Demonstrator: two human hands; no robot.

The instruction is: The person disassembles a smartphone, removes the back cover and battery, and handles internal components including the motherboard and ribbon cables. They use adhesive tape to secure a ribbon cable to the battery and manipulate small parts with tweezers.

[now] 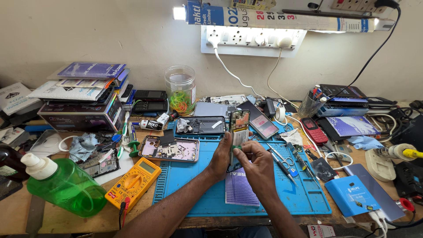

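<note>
I hold an opened smartphone [239, 125] upright above the blue work mat [185, 176], its bare insides and battery facing me. My left hand [221, 155] grips its lower left edge. My right hand [257, 162] pinches at the phone's lower part, fingertips on the battery area. A small green tool tip shows between my fingers. On the mat to the left lies a stripped phone frame [169, 149], and behind it a dark phone back [200, 125].
A yellow multimeter [134, 183] and a green squeeze bottle [61, 185] sit at the left. Scissors and tweezers [286, 163] lie right of my hands. A red keypad phone [313, 130], blue power bank [354, 194], jar of rubber bands [180, 90] and stacked boxes [81, 103] crowd the bench.
</note>
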